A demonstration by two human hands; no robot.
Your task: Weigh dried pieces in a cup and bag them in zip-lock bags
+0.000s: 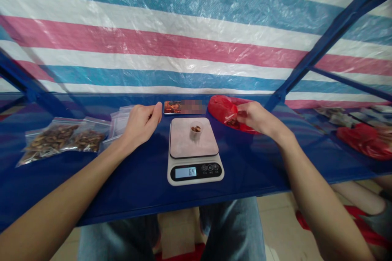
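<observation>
Red bag [223, 108] at right hand [256, 116], long axis far-left to near-right.

Through the head camera I see a white scale [179, 147] flat near the front edge of the blue table [248, 167], its lit display [185, 172] reading 6.4. A small cup [195, 136] of brown pieces [196, 129] stands upright on its platform [180, 136]. A crumpled red bag [222, 107] lies near the back edge.
</observation>
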